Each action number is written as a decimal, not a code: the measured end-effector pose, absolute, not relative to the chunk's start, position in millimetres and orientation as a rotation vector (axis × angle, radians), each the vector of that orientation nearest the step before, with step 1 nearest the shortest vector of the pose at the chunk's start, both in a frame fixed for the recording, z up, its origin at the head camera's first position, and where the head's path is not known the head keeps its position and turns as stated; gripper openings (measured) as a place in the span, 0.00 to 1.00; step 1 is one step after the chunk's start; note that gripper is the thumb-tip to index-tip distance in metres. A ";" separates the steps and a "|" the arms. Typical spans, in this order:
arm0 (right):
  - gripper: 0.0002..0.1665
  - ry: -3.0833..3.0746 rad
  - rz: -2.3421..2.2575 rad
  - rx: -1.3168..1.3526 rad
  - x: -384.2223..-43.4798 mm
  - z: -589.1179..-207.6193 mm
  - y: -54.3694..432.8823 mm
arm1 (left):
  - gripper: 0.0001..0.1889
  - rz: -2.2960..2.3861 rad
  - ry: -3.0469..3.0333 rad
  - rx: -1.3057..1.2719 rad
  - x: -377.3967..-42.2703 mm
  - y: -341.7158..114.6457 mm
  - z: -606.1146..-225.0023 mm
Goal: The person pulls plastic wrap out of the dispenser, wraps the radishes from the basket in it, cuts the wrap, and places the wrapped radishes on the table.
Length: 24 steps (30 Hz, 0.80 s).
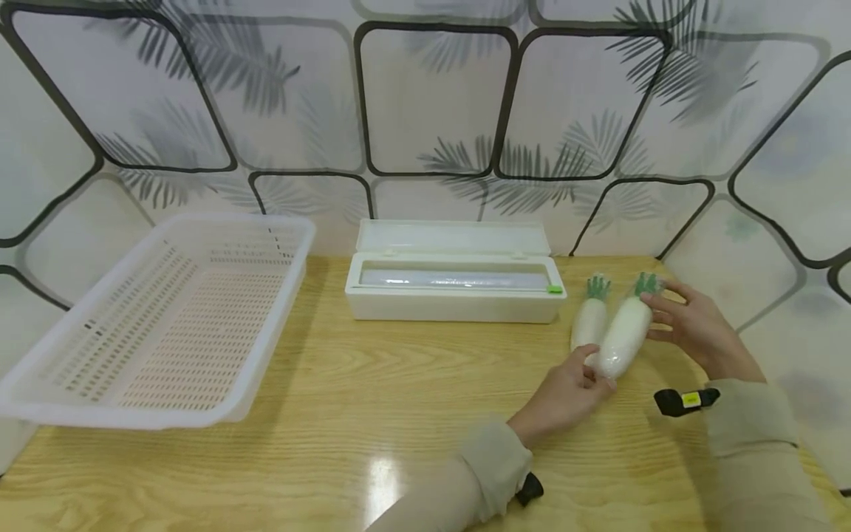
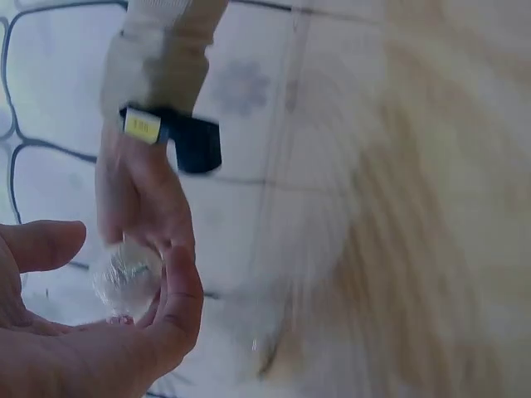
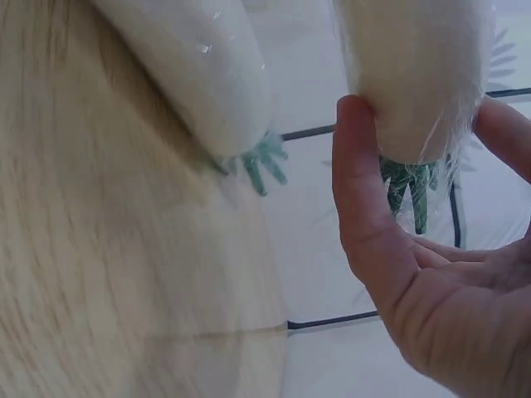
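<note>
Both hands hold one white radish wrapped in clear film, at the right of the table in the head view. Its green stem stubs point away from the person. My right hand grips the stem end, and in the right wrist view its thumb and a finger lie on either side of the radish. At the lower, rounded tip is my left hand, fingers curled about it; the left wrist view shows the film-covered end by these fingers. A second wrapped radish lies just left of the held one.
A white lidded box with its lid raised holds a roll of film and has a green slider. At the left stands a large white perforated basket. A patterned wall bounds the wooden table behind.
</note>
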State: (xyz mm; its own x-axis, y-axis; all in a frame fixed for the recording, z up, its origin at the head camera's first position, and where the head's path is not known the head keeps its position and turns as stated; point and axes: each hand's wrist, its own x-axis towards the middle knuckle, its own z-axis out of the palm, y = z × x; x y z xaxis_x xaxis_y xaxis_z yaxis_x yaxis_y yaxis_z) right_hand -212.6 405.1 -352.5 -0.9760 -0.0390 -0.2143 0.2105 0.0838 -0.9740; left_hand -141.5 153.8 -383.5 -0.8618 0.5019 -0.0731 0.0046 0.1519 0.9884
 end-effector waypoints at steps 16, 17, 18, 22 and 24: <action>0.51 2.305 -1.717 0.129 -242.2 -382.9 418.6 | 0.36 2.054 1.658 0.026 -124.0 206.9 -397.9; 0.51 2.309 -1.700 0.123 -243.5 -384.1 418.6 | 0.37 2.068 1.631 0.024 -124.7 206.6 -399.1; 0.51 2.313 -1.684 0.116 -244.6 -384.9 418.8 | 0.35 2.070 1.617 0.029 -125.7 206.4 -399.9; 0.49 2.335 -1.643 0.093 -248.2 -386.6 419.3 | 0.32 1.973 1.570 0.103 -128.8 202.1 -400.7; 0.47 2.355 -1.627 0.091 -249.0 -387.2 419.1 | 0.33 1.900 1.553 0.133 -129.6 200.0 -399.8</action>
